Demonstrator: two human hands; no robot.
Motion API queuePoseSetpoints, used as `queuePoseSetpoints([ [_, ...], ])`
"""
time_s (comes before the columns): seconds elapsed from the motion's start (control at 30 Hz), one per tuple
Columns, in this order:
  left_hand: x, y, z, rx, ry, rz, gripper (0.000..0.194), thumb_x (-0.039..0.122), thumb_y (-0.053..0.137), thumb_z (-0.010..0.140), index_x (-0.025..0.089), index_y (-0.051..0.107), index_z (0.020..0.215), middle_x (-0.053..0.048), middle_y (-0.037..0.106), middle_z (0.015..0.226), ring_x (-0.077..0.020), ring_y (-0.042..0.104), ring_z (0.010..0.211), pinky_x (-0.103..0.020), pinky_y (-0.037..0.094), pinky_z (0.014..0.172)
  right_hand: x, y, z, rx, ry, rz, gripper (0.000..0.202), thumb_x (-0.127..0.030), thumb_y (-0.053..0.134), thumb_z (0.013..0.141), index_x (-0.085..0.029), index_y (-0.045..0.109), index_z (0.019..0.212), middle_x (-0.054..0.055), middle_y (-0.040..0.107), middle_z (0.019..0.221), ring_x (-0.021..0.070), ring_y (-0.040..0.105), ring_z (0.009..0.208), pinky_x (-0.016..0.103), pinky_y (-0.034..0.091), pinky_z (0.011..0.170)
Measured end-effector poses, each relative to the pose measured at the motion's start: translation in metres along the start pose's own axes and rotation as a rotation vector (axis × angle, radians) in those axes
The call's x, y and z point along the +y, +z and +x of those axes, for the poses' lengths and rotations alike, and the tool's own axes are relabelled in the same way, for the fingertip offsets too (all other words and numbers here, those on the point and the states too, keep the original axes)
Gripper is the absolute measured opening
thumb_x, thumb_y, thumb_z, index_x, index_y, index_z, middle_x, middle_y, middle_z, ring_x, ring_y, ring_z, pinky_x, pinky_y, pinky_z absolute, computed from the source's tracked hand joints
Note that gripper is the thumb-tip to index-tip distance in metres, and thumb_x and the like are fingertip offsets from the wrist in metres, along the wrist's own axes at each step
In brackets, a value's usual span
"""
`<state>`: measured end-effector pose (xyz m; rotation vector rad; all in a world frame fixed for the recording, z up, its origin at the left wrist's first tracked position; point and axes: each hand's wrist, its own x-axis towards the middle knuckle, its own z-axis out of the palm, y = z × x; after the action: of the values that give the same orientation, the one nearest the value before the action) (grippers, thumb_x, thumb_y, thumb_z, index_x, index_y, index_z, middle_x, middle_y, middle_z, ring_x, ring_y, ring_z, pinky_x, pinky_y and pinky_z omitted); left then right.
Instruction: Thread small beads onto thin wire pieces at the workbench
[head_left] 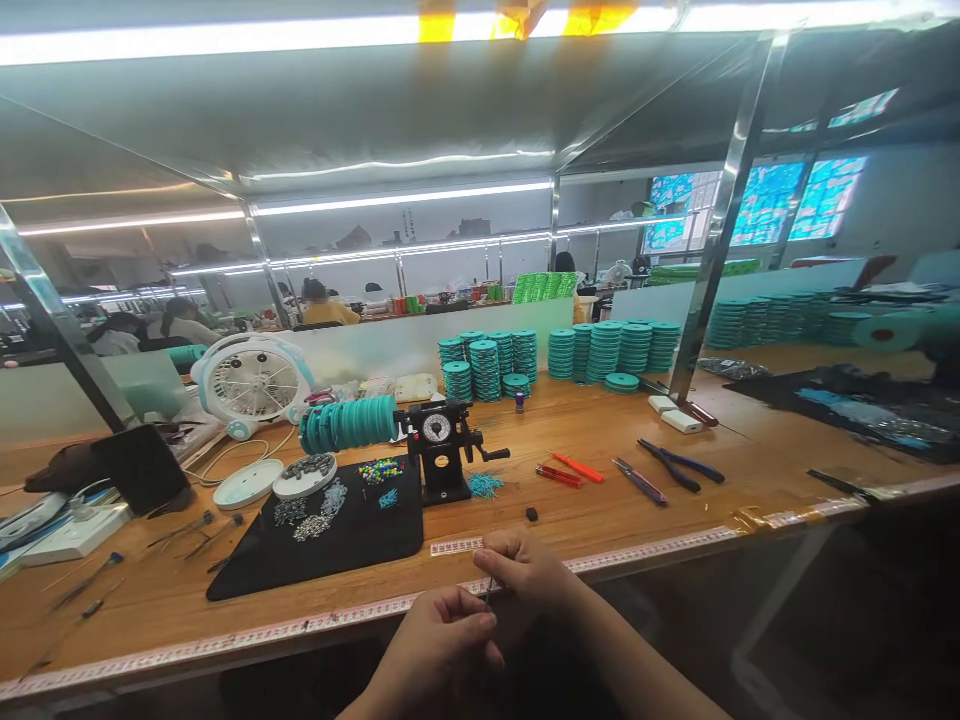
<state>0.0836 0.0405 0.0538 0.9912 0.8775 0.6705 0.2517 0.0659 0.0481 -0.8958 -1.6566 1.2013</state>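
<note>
Both hands are close together at the table's front edge. My left hand [448, 632] is closed, thumb against fingers, on a small thin dark item [489, 597] that I cannot make out clearly. Just above and to the right, my right hand [523, 568] pinches the upper end of the same thin item. A measuring tape strip [637, 548] runs along the edge beside them. Beyond the hands stands a black winding device [442, 460] with a dial and crank, carrying teal spools [349, 424]. A small black lump [532, 514] lies near my right hand.
On a black mat [352, 545] lie beads and small metal parts, with a white dish [304, 478] at its edge. Pliers [679, 465], a red-orange screwdriver [576, 466] and stacked teal spools [604, 350] are to the right. A fan [256, 380] stands left; people sit beyond.
</note>
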Motion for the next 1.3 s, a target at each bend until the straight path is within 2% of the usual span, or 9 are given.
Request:
queuePoseSetpoints([
  [0.1,-0.004,-0.001,0.004,-0.030,0.032,-0.053,0.032,0.033,0.078,0.059,0.017,0.051,0.063,-0.002,0.063,0.043,-0.0153,0.057,0.042,-0.025,0.040,0.051,-0.001,0.001,0.000,-0.001,-0.009,-0.017,0.054,-0.056,0.053,0.081,-0.019,0.032,0.048,-0.007,0.027,0.048,0.0076,0.024,0.048,0.025,0.018,0.047],
  [0.27,-0.009,-0.002,-0.003,-0.147,-0.009,-0.137,0.030,0.029,0.076,0.063,0.018,0.048,0.064,-0.007,0.070,0.055,-0.0176,0.062,0.049,-0.026,0.042,0.052,-0.005,-0.002,-0.001,0.009,0.007,0.036,0.053,-0.057,0.051,0.082,-0.020,0.031,0.050,-0.008,0.025,0.047,0.0072,0.021,0.046,0.026,0.017,0.046],
  [0.37,-0.011,-0.004,-0.006,-0.125,-0.059,-0.070,0.028,0.028,0.076,0.062,0.017,0.050,0.062,-0.010,0.071,0.059,-0.0190,0.063,0.052,-0.025,0.042,0.051,-0.005,-0.003,-0.002,0.015,0.010,0.062,0.052,-0.057,0.050,0.083,-0.020,0.031,0.050,-0.008,0.026,0.047,0.0071,0.020,0.046,0.026,0.016,0.046],
  [0.57,-0.005,-0.003,0.000,-0.029,-0.036,0.000,0.029,0.026,0.081,0.057,0.013,0.058,0.070,-0.008,0.071,0.062,-0.0148,0.062,0.054,-0.024,0.043,0.056,-0.002,-0.001,-0.001,-0.039,-0.018,0.032,0.052,-0.054,0.053,0.082,-0.020,0.030,0.050,-0.008,0.025,0.050,0.0082,0.022,0.050,0.026,0.017,0.048],
  [0.7,-0.001,-0.001,0.002,-0.065,0.015,-0.037,0.033,0.036,0.079,0.061,0.015,0.053,0.064,-0.007,0.069,0.058,-0.0126,0.056,0.045,-0.022,0.037,0.047,-0.001,-0.001,0.000,-0.063,-0.029,0.018,0.053,-0.053,0.053,0.082,-0.019,0.029,0.050,-0.007,0.024,0.052,0.0082,0.021,0.051,0.026,0.016,0.049],
  [0.83,-0.007,-0.003,-0.001,-0.166,0.020,-0.098,0.031,0.034,0.078,0.061,0.015,0.055,0.062,-0.011,0.070,0.062,-0.0194,0.064,0.056,-0.028,0.044,0.058,-0.001,-0.003,-0.001,-0.059,-0.017,0.051,0.051,-0.053,0.051,0.083,-0.020,0.030,0.051,-0.008,0.025,0.051,0.0080,0.021,0.050,0.026,0.016,0.048],
  [0.97,-0.013,-0.009,-0.001,-0.141,0.035,0.023,0.028,0.032,0.078,0.063,0.012,0.058,0.061,-0.012,0.071,0.064,-0.0182,0.064,0.058,-0.026,0.043,0.059,-0.001,-0.005,0.000,-0.053,-0.009,0.069,0.050,-0.052,0.050,0.085,-0.020,0.030,0.051,-0.008,0.026,0.049,0.0075,0.021,0.048,0.026,0.016,0.047],
  [1.13,-0.011,-0.012,0.008,-0.132,0.038,0.022,0.032,0.033,0.080,0.061,0.013,0.059,0.076,-0.008,0.071,0.064,-0.0182,0.064,0.061,-0.027,0.044,0.062,0.000,-0.002,0.000,-0.075,-0.018,0.022,0.049,-0.049,0.053,0.084,-0.019,0.031,0.051,-0.008,0.024,0.051,0.0076,0.021,0.049,0.026,0.016,0.047],
  [1.3,-0.008,-0.006,0.011,-0.128,0.082,-0.051,0.035,0.036,0.079,0.062,0.017,0.050,0.064,-0.005,0.069,0.057,-0.0138,0.058,0.051,-0.025,0.041,0.056,-0.001,-0.001,0.000,-0.080,-0.024,-0.009,0.048,-0.048,0.052,0.084,-0.019,0.033,0.051,-0.007,0.027,0.052,0.0081,0.024,0.051,0.025,0.018,0.049],
])
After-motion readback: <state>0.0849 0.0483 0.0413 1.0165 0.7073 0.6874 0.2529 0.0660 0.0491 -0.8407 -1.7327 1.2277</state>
